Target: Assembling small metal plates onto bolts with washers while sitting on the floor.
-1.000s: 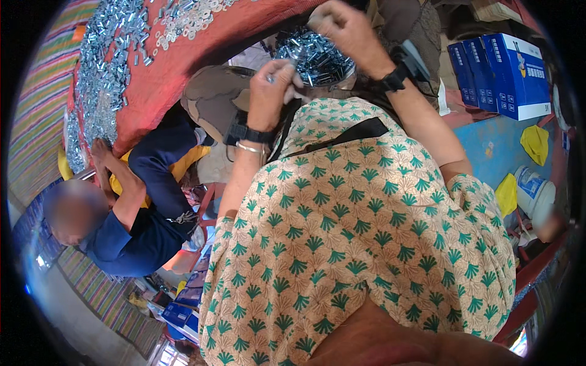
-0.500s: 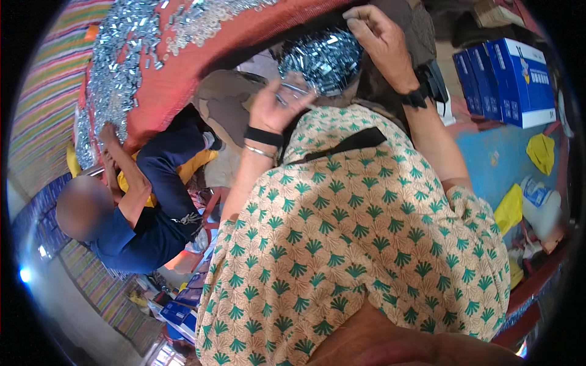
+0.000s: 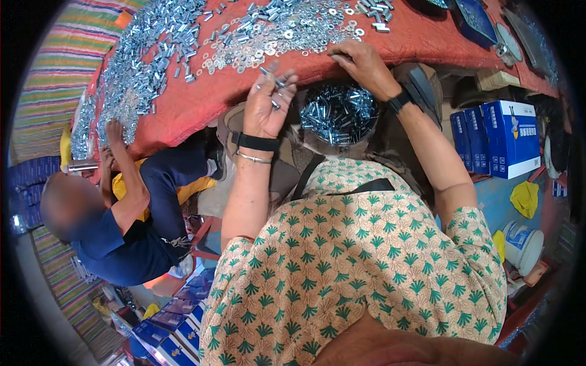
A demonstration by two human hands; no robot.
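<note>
My left hand (image 3: 264, 113) is raised at the near edge of the red-covered table, palm up. Several small shiny metal sleeves (image 3: 276, 105) lie in its curled fingers; the fingertips are slightly blurred. To its right, my right hand (image 3: 368, 72) reaches over the table edge, thumb and fingers pinched together. Whatever is between those fingertips is too small to make out. Below and between my hands, a round heap of metal sleeves (image 3: 339, 116) fills a container at my lap. Flat metal washers (image 3: 293, 36) are spread on the table just beyond both hands.
More sleeves (image 3: 155, 52) cover the left of the red cloth (image 3: 177, 116). A person in dark blue (image 3: 116, 244) works at the left. Blue boxes (image 3: 510, 137) and a white bucket (image 3: 523, 247) stand at the right. A blue tray (image 3: 476, 23) lies at the far right.
The view has tilted up, showing more of the table. My left hand has risen from beside the sleeve container to the table edge, sleeves in it. My right hand has left the container's rim.
</note>
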